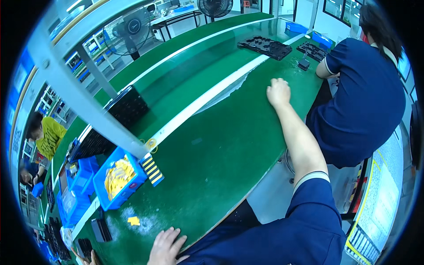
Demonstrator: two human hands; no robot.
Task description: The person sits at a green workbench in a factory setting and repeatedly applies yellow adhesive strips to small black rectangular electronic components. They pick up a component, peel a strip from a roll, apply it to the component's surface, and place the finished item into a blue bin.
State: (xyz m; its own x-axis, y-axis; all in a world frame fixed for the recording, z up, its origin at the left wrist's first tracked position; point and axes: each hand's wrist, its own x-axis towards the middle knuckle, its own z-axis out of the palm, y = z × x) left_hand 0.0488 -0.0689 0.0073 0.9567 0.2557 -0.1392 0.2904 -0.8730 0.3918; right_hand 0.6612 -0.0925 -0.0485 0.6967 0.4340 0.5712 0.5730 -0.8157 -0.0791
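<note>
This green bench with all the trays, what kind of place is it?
Most likely a factory assembly line: a long green workbench, black part trays, a blue bin of small yellow parts, and other workers seated along it.

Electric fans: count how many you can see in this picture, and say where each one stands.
2. One fan stands beyond the green bench at upper left; another fan is at the top edge, partly cropped. Others may be hidden.

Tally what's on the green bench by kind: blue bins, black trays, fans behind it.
Blue bins with yellow parts: 1
Other blue bins, at left and far end: 2
Black trays, far end: 2
Fans: 2
Total: 7
</note>
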